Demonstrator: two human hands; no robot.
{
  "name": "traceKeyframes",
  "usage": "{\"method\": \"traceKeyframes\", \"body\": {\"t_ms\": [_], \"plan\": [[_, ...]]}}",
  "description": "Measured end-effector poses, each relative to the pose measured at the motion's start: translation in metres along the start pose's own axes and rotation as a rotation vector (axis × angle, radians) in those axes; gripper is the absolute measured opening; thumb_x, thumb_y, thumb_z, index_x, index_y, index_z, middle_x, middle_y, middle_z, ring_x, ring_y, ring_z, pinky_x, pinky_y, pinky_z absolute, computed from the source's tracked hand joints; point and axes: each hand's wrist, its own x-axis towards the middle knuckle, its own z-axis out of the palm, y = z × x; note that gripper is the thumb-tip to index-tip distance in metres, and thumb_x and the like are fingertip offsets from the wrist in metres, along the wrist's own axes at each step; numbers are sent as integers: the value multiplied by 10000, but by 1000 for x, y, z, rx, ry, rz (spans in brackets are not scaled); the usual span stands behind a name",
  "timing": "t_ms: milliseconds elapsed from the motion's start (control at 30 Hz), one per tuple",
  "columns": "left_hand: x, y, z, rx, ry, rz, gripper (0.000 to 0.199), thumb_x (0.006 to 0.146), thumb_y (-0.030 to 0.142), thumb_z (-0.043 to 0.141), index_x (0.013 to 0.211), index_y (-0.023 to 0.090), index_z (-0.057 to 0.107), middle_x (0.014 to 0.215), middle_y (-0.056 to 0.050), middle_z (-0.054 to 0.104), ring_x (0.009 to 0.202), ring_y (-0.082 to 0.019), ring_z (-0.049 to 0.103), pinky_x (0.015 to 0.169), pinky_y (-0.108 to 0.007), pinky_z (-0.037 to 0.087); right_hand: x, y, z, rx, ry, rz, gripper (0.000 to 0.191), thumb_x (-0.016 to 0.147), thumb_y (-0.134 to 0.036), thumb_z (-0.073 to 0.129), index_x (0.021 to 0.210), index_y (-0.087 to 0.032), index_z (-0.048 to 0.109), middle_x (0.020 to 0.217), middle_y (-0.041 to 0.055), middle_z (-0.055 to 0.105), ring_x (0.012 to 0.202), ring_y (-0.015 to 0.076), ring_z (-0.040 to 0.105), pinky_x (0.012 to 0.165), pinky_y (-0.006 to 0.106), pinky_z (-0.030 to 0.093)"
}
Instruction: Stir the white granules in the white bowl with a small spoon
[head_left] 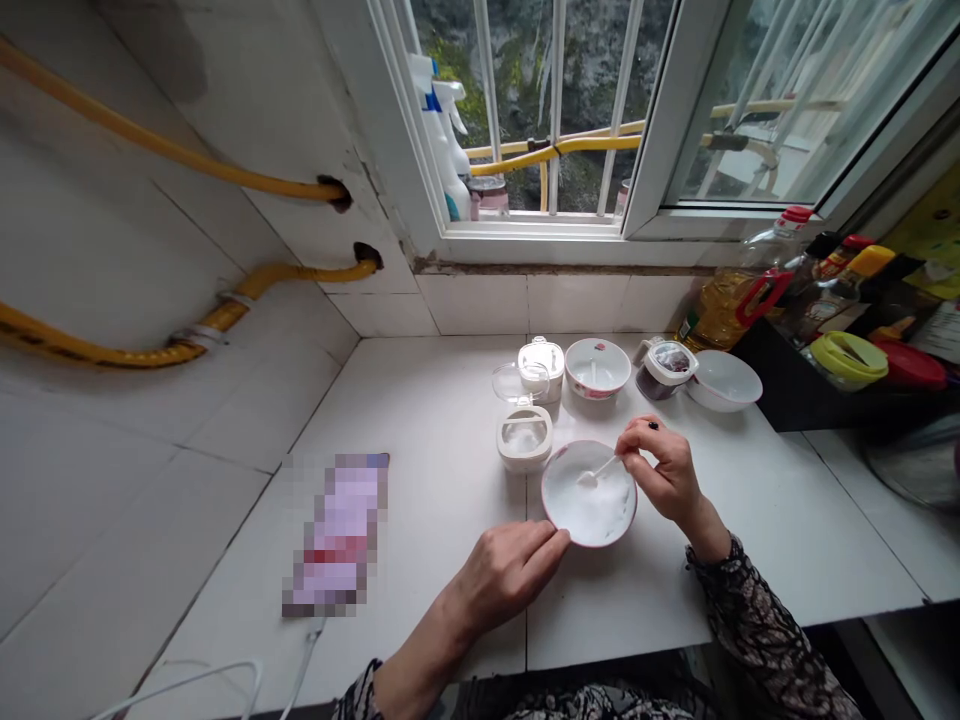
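Note:
A white bowl (600, 515) with a pinkish rim stands near the counter's front, white powder spread inside it. My left hand (514, 572) is closed on the bowl's near left rim. Pinched in my right hand (661, 468) is the handle of a small white spoon (589, 479), whose tip rests in the powder. Just left of the bowl sits a square white container (524, 452) with its clear lid open and white grains inside. Behind it is a similar white container (541, 360), closed.
Along the back are a flowered bowl (598, 368), a jar of dark contents (664, 375) and a white bowl (725, 380). An oil bottle (724, 300) and a black rack (806, 395) stand right. A blurred phone-like object (337, 530) with a cable lies left.

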Motion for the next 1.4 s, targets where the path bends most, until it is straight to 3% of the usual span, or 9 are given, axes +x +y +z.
{"method": "traceKeyframes", "body": {"t_ms": [100,200,300,400,533,667,933,1200,1400], "plan": [[0,0,0,-17,-11,-12,158,934,77,452,987,136,589,704,-21,641,552,-103,563,505,-199,450,0,-2,4,4,-83,-95,193,731,-72,446,665,-227,539,545,-41,503,520,138,428,708,347,444],[1,1,-1,-25,-16,-17,159,933,72,450,966,138,591,691,-20,637,549,-105,563,503,-202,446,-1,-4,11,57,-186,-77,199,705,-66,433,641,-224,536,534,-47,508,524,132,432,716,331,444],[1,1,-1,-26,-22,-14,153,937,73,451,956,134,591,684,-19,636,540,-107,562,492,-207,440,-3,-4,14,110,-225,86,198,696,-94,439,603,-223,557,543,-27,559,591,153,490,705,318,440],[1,1,-1,-17,-7,-3,149,940,74,452,954,129,589,695,-25,642,540,-104,566,493,-209,441,-4,-4,13,194,-173,336,177,671,-141,463,562,-219,579,510,-6,566,646,180,524,637,294,420],[0,1,-1,-4,4,7,140,939,77,462,975,120,590,713,-29,649,551,-102,583,504,-208,453,0,-2,9,441,-101,633,129,627,-198,491,557,-198,600,438,-30,504,474,129,441,498,256,345],[1,1,-2,1,-3,11,149,943,77,452,987,113,591,714,-34,649,556,-108,583,497,-213,453,4,0,9,602,-39,762,105,592,-220,531,545,-180,616,411,-41,492,422,104,418,462,238,315],[3,1,-2,7,13,18,161,950,69,436,977,117,588,701,-27,647,540,-111,561,483,-211,444,4,6,11,663,25,795,100,568,-208,544,526,-177,629,395,-41,493,413,100,408,457,241,301],[2,1,-2,7,0,5,166,943,75,437,977,128,590,699,-27,644,540,-101,569,496,-199,451,5,14,15,719,75,794,80,598,-208,577,575,-166,642,421,-27,545,436,106,455,501,255,368],[5,1,-2,10,9,16,182,963,80,412,959,128,588,672,-21,632,525,-112,555,474,-212,435,8,2,24,619,184,609,76,754,-250,610,753,-183,647,574,-9,637,564,147,601,608,289,495]]}}
